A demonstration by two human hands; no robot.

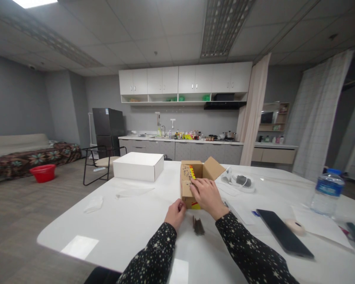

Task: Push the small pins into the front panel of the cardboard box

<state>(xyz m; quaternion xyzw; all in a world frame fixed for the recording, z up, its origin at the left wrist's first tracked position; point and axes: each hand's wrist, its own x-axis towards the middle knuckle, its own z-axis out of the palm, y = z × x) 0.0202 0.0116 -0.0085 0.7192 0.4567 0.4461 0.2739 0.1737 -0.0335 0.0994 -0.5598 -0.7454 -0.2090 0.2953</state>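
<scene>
A small brown cardboard box (187,185) with open flaps stands on the white table (127,225) in front of me. My right hand (207,195) rests on the near top of the box, fingers curved over its edge and pressing a flap. My left hand (175,214) sits on the table at the box's near lower corner, fingers curled into a loose fist; what it holds, if anything, is hidden. A small dark bundle of thin sticks (198,226) lies on the table between my two wrists.
A closed white box (138,166) stands at the far left of the table. A black phone (284,237), a tape roll (295,226), papers and a water bottle (326,193) lie to the right. A bagged grey item (240,182) sits behind the cardboard box.
</scene>
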